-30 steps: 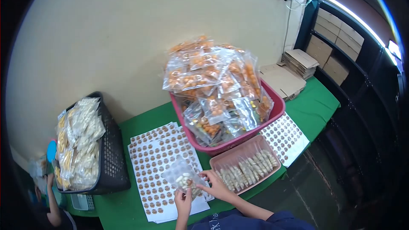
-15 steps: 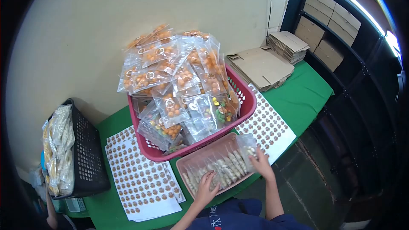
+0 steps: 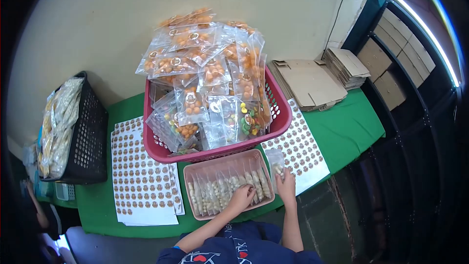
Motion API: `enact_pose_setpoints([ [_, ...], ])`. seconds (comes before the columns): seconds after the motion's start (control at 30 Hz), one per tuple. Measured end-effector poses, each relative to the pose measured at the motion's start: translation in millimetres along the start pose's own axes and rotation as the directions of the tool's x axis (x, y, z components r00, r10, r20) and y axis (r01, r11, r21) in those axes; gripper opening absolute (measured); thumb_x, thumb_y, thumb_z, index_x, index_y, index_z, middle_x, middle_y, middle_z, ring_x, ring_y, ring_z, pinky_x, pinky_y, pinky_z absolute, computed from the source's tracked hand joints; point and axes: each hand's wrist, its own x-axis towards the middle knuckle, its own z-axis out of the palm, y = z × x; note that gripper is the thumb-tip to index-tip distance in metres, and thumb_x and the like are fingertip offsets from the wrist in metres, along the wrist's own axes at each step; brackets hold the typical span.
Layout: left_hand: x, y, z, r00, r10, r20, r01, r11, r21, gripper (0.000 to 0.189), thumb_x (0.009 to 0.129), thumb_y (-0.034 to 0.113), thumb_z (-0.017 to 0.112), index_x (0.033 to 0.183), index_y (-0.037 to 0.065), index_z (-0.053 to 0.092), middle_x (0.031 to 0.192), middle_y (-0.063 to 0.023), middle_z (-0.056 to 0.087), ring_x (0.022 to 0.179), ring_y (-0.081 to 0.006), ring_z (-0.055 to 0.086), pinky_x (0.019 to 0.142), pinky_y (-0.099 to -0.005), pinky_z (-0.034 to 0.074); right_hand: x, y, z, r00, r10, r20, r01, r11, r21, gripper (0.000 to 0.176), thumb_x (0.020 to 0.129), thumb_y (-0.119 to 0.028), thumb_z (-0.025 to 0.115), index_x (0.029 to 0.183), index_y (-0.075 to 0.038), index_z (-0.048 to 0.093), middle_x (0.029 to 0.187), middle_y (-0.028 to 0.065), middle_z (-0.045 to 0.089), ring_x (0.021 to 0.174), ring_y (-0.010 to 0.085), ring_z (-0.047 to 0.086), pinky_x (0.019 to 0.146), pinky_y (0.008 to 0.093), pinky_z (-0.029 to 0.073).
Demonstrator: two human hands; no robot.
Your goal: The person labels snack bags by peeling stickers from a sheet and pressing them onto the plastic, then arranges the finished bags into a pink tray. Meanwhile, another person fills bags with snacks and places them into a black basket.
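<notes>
At my far left a black basket [image 3: 90, 137] stands on the green table [image 3: 354, 122], stuffed with pale packets [image 3: 58, 127]. Beside it lie sticker sheets [image 3: 139, 176], the top ones spread flat toward the middle. Next comes a red basket [image 3: 282, 117] heaped with snack bags [image 3: 205, 68], which rise well above its rim and block my view of the wall behind. Just in front of it, touching or nearly so, sits a pink tray [image 3: 222, 166] holding a row of nut packets [image 3: 215, 193] that stand on edge, side by side.

My left hand [image 3: 242, 196] is in the tray's right half. The fingers are bent down onto the packet tops, touching them; whether they grip one I cannot tell.

Just right of the tray a clear bag [image 3: 276, 162] lies flat on another sticker sheet [image 3: 300, 146]. Its long axis runs away from me toward the red basket, with the nuts at the near end. My right hand [image 3: 287, 186] rests on that near end, fingers [image 3: 285, 175] together and laid on the plastic; pressing or pinching, I cannot tell.

Farther right, flat cardboard [image 3: 308, 80] is stacked against the wall.
</notes>
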Motion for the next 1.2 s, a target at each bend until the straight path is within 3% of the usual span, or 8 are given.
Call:
enact_pose_setpoints([
  [0.2, 12, -3, 9, 0.988, -0.156, 0.019, 0.144, 0.945, 0.294, 0.032, 0.078, 0.037, 0.053, 0.078, 0.008, 0.065, 0.068, -0.0109, 0.062, 0.067, -0.0279, 0.06, 0.061, -0.0385, 0.047, 0, 5, 33, 0.977, 0.069, 0.201, -0.019, 0.97, -0.244, 0.028, 0.076, -0.01, 0.055, 0.098, 0.006, 0.051, 0.086, 0.0286, 0.055, 0.087, 0.0428, 0.052, 0.075, 0.044, 0.042],
  [0.27, 12, -7, 16, 0.99, -0.141, 0.014, 0.128, 0.928, 0.35, 0.028, 0.077, 0.035, 0.055, 0.076, 0.008, 0.065, 0.068, -0.0104, 0.062, 0.067, -0.0276, 0.06, 0.061, -0.0378, 0.048, -10, 4, 41, 0.99, -0.038, 0.133, 0.08, 0.943, -0.323, 0.032, 0.075, -0.009, 0.056, 0.102, 0.006, 0.049, 0.092, 0.0267, 0.051, 0.092, 0.0427, 0.046, 0.081, 0.045, 0.038],
  [0.37, 10, -13, 21, 0.996, -0.079, -0.044, 0.09, 0.928, 0.361, 0.025, 0.074, 0.033, 0.056, 0.074, 0.009, 0.064, 0.068, -0.01, 0.062, 0.065, -0.0273, 0.061, 0.06, -0.0379, 0.048, -14, 0, 48, 0.998, -0.057, 0.042, 0.067, 0.947, -0.315, 0.032, 0.076, -0.01, 0.056, 0.104, 0.005, 0.048, 0.094, 0.0256, 0.048, 0.091, 0.0402, 0.045, 0.08, 0.0445, 0.037],
  [0.57, -2, -5, 13, 0.991, -0.129, 0.038, 0.112, 0.948, 0.297, 0.025, 0.073, 0.03, 0.057, 0.073, 0.006, 0.061, 0.066, -0.011, 0.061, 0.06, -0.0282, 0.06, 0.054, -0.0382, 0.047, -26, -14, 26, 0.972, -0.024, 0.232, 0.079, 0.97, -0.231, 0.033, 0.074, -0.004, 0.054, 0.105, 0.005, 0.048, 0.086, 0.027, 0.054, 0.084, 0.0426, 0.051, 0.072, 0.0467, 0.041],
  [0.77, -3, -3, 15, 0.996, -0.09, -0.009, 0.087, 0.938, 0.335, 0.024, 0.074, 0.028, 0.055, 0.072, 0.004, 0.059, 0.065, -0.0139, 0.06, 0.061, -0.0306, 0.059, 0.055, -0.0406, 0.047, -33, -5, 44, 0.973, -0.079, 0.216, 0.15, 0.929, -0.339, 0.036, 0.072, -0.002, 0.052, 0.106, 0.007, 0.047, 0.079, 0.0248, 0.056, 0.077, 0.0424, 0.052, 0.067, 0.0452, 0.043],
  [0.97, -6, -4, 14, 0.995, -0.087, -0.039, 0.095, 0.944, 0.316, 0.023, 0.075, 0.026, 0.054, 0.072, 0.004, 0.06, 0.066, -0.0156, 0.06, 0.061, -0.0325, 0.059, 0.055, -0.0417, 0.047, -43, -16, 32, 0.957, 0.007, 0.289, 0.101, 0.928, -0.359, 0.044, 0.073, -0.003, 0.051, 0.115, 0.005, 0.04, 0.1, 0.021, 0.052, 0.096, 0.0354, 0.046, 0.078, 0.0483, 0.037],
  [1.07, -5, -5, 15, 0.997, -0.06, -0.055, 0.074, 0.951, 0.299, 0.024, 0.075, 0.027, 0.054, 0.071, 0.004, 0.06, 0.066, -0.0152, 0.06, 0.061, -0.0324, 0.059, 0.055, -0.0416, 0.047, -48, 6, 49, 0.977, -0.057, 0.205, 0.099, 0.974, -0.204, 0.047, 0.073, -0.003, 0.052, 0.119, 0.0, 0.039, 0.116, 0.0237, 0.04, 0.107, 0.0368, 0.036, 0.084, 0.0506, 0.03],
  [1.2, -7, -4, 13, 0.995, -0.062, -0.072, 0.081, 0.953, 0.293, 0.024, 0.076, 0.027, 0.054, 0.071, 0.004, 0.06, 0.065, -0.0154, 0.06, 0.061, -0.0322, 0.059, 0.055, -0.0414, 0.047, -62, 13, 59, 0.991, -0.128, 0.04, 0.134, 0.917, -0.375, 0.051, 0.077, -0.008, 0.052, 0.125, -0.008, 0.035, 0.126, 0.028, 0.025, 0.114, 0.0407, 0.028, 0.089, 0.054, 0.026],
])
